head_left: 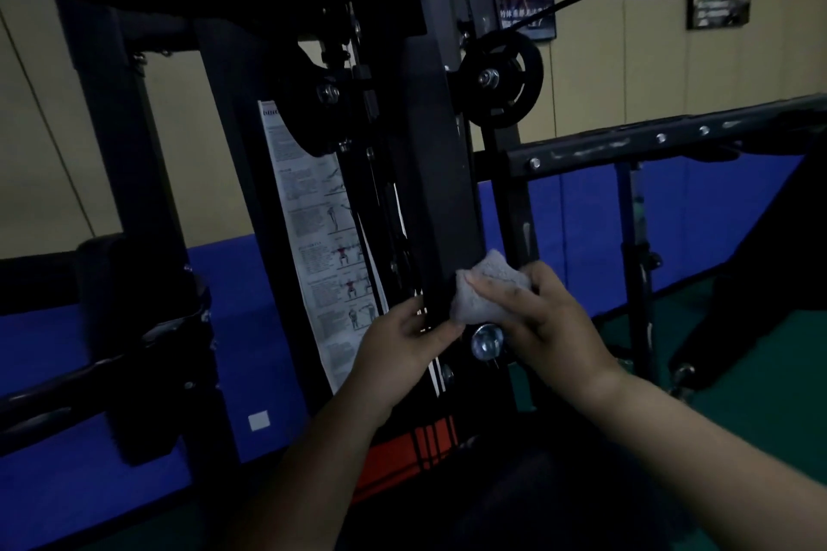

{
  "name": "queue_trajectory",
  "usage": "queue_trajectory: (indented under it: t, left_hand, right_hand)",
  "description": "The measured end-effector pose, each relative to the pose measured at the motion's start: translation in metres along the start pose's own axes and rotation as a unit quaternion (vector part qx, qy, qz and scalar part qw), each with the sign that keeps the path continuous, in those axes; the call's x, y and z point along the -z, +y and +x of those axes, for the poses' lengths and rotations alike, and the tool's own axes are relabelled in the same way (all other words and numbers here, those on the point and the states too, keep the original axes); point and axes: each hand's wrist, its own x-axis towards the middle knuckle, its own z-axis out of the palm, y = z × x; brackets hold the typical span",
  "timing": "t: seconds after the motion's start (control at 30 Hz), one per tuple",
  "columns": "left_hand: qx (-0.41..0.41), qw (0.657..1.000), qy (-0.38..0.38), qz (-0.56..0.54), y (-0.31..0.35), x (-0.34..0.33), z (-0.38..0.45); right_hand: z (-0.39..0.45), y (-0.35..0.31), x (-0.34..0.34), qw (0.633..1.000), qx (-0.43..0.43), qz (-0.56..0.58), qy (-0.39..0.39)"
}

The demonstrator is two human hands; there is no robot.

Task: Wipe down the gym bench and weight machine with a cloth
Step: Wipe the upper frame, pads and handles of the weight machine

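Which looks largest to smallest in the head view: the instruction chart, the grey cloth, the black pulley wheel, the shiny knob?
1. instruction chart
2. black pulley wheel and grey cloth: look alike, unranked
3. shiny knob

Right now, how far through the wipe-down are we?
Nothing shows as finished; wiped and unwiped surfaces look alike in this dim light. In hand: the right hand presses the grey cloth on the lower end of the machine's black upright pad; the left hand steadies there. Left: side bar, pulley; the bench can't be judged.

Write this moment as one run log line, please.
right hand: presses cloth on black pad | left hand: grips pad's lower edge | wiping: underway
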Motion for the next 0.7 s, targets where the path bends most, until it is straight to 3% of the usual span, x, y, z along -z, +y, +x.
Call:
queue_trajectory:
  t: [0.1,0.2,0.33,0.47,0.57,0.7]
  left_hand:
    - [0.009,1.0,-0.004,-0.007,-0.001,0.001,0.002]
    - [0.019,1.0,-0.006,-0.012,0.0,0.0,0.0]
    - [0.028,1.0,0.008,-0.004,-0.003,-0.003,-0.002]
    - [0.037,0.999,0.022,0.005,-0.003,-0.004,0.0]
    - [0.041,0.999,0.032,0.005,-0.005,-0.006,0.0]
    - [0.042,0.998,0.031,0.045,-0.001,-0.006,-0.007]
  right_hand:
    - [-0.001,-0.004,0.004,0.996,-0.066,0.065,-0.002]
    - [-0.013,-0.007,-0.008,0.973,-0.175,0.139,0.053]
    - [-0.05,-0.009,-0.009,0.956,-0.29,0.034,0.031]
    - [-0.073,-0.035,0.0,0.969,-0.218,-0.08,0.083]
    - [-0.073,-0.045,-0.011,0.985,-0.106,-0.138,-0.016]
    - [-0.07,-0.044,-0.013,0.976,-0.119,-0.176,-0.04]
